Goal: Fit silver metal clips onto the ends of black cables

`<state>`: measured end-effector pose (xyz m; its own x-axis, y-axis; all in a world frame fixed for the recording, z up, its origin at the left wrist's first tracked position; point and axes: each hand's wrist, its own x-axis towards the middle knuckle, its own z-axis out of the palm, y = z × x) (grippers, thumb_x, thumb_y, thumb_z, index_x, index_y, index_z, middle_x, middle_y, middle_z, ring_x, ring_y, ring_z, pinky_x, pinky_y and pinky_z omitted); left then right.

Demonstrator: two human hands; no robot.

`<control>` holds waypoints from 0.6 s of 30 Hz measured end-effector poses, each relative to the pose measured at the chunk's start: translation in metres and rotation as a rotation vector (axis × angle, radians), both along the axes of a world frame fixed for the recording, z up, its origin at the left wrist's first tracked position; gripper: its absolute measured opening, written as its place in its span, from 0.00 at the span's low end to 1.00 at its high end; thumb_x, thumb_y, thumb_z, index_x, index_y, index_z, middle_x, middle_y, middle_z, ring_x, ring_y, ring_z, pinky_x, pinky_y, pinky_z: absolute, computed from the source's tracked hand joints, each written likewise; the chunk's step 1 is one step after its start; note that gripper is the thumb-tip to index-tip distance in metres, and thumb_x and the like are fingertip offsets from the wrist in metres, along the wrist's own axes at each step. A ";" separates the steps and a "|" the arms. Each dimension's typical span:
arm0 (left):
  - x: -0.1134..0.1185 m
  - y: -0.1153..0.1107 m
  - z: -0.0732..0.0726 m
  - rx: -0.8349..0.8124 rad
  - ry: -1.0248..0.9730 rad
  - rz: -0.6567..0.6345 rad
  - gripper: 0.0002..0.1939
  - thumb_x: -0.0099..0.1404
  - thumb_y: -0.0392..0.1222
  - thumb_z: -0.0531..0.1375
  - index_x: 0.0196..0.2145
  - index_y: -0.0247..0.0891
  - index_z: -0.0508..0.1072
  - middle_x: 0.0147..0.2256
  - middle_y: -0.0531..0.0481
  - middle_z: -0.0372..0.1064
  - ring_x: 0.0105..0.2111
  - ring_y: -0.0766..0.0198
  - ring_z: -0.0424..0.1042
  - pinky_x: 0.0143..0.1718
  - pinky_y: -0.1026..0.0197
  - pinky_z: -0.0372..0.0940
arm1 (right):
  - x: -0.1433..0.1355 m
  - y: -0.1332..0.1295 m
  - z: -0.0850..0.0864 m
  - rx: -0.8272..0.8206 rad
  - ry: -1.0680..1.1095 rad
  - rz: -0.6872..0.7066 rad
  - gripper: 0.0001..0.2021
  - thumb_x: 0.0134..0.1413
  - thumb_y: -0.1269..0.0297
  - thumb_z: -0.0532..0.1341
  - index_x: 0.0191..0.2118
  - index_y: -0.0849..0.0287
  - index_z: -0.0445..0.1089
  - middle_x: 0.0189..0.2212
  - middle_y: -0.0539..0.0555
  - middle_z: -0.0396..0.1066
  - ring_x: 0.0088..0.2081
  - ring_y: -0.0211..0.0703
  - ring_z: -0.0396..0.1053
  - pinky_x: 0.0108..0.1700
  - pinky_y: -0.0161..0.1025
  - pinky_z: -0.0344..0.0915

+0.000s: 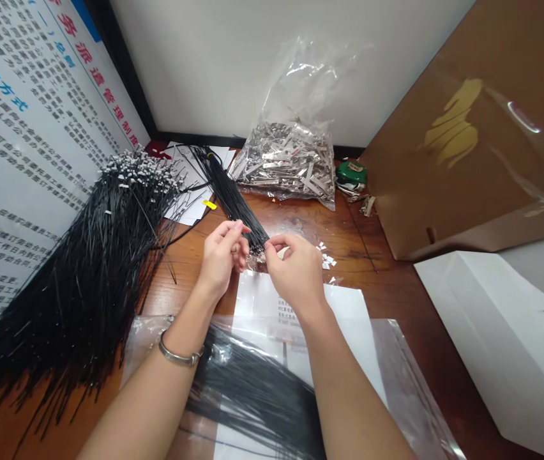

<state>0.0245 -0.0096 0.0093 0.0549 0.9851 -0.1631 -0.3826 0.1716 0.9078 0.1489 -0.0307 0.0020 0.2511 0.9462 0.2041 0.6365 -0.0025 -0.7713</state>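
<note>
A bundle of thin black wires (pixel 234 198), tied with a yellow band near its far end, lies on the wooden desk with its near ends between my hands. My left hand (pixel 221 255) is just left of those ends, thumb and forefinger pinched, other fingers curled; whatever they hold is too small to make out. On the other side, my right hand (pixel 295 268) pinches thumb and forefinger right at the wire ends, and the thing in the pinch is hidden. Small white pieces (pixel 327 257) are scattered beside my right hand. Beneath my forearms is a clear plastic bag of black wires (pixel 262 396).
A large heap of black wires with white tips (pixel 75 275) leans at the left by a printed board (pixel 27 128). Behind stands a clear bag of metal clips (pixel 291 160), with a green tape measure (pixel 351 174) beside it. Brown (pixel 483 128) and white boxes (pixel 502 332) flank the right.
</note>
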 end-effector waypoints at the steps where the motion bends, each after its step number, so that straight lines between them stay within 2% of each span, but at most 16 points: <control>1: 0.001 0.000 -0.002 0.011 0.062 0.001 0.15 0.55 0.51 0.63 0.31 0.36 0.69 0.17 0.58 0.63 0.12 0.74 0.58 0.11 0.71 0.52 | 0.000 0.000 0.001 0.007 0.048 -0.010 0.06 0.49 0.66 0.59 0.25 0.58 0.71 0.23 0.51 0.71 0.24 0.40 0.62 0.32 0.39 0.57; 4: 0.004 -0.001 -0.006 0.034 0.170 -0.008 0.16 0.56 0.50 0.63 0.36 0.36 0.69 0.17 0.58 0.64 0.11 0.73 0.59 0.11 0.70 0.54 | -0.001 -0.001 0.005 0.026 0.200 -0.006 0.07 0.48 0.63 0.59 0.26 0.59 0.71 0.21 0.50 0.69 0.21 0.37 0.59 0.28 0.38 0.56; 8: 0.005 0.000 -0.006 0.058 0.165 -0.017 0.17 0.56 0.48 0.63 0.39 0.36 0.69 0.24 0.55 0.70 0.13 0.73 0.61 0.13 0.68 0.58 | -0.001 -0.001 0.008 0.015 0.337 0.038 0.07 0.47 0.63 0.60 0.26 0.60 0.71 0.20 0.49 0.68 0.19 0.35 0.57 0.24 0.36 0.53; 12: 0.005 -0.001 -0.004 0.054 0.123 0.004 0.16 0.53 0.46 0.66 0.35 0.35 0.68 0.27 0.53 0.73 0.13 0.74 0.62 0.14 0.68 0.60 | -0.001 -0.002 0.008 -0.006 0.369 0.087 0.07 0.48 0.62 0.60 0.27 0.60 0.72 0.20 0.49 0.68 0.18 0.34 0.55 0.23 0.35 0.53; 18: 0.006 -0.001 -0.004 0.028 0.086 0.029 0.18 0.49 0.43 0.68 0.36 0.35 0.69 0.28 0.51 0.75 0.14 0.74 0.63 0.15 0.68 0.60 | -0.002 -0.002 0.010 -0.015 0.365 0.098 0.07 0.48 0.62 0.60 0.26 0.60 0.71 0.20 0.49 0.67 0.18 0.34 0.55 0.23 0.35 0.53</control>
